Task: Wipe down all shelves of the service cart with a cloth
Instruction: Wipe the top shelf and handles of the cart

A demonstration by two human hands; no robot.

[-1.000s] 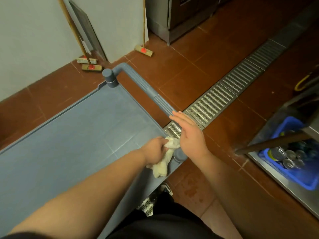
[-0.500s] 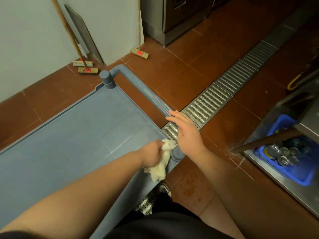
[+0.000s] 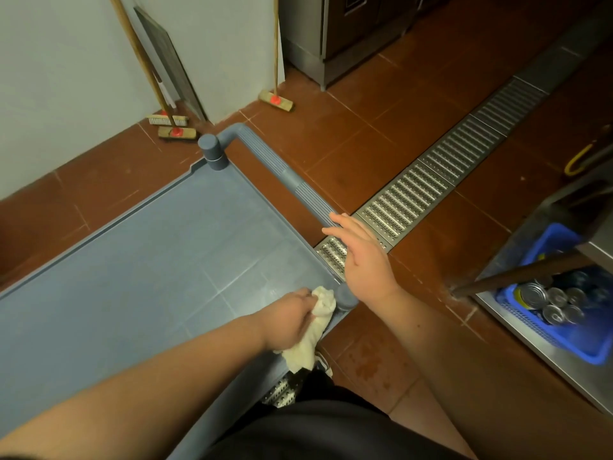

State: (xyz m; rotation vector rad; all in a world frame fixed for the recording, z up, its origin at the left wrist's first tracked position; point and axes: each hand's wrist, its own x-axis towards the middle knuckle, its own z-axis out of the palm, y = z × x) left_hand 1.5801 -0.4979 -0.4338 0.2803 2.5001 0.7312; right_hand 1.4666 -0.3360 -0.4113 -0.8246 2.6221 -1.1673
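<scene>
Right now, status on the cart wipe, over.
Left hand gripping cloth at top shelf near corner post. Right hand open, resting on cart handle. Shelf surface bare, nothing in the way.

red-brown tiled floor, metal drain grate, pale wall, leaning brooms

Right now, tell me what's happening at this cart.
A person is wiping the top shelf of a grey-blue service cart. The left hand holds a cream cloth bunched against the near corner post. The right hand lies open over the cart handle, apparently steadying it.
</scene>
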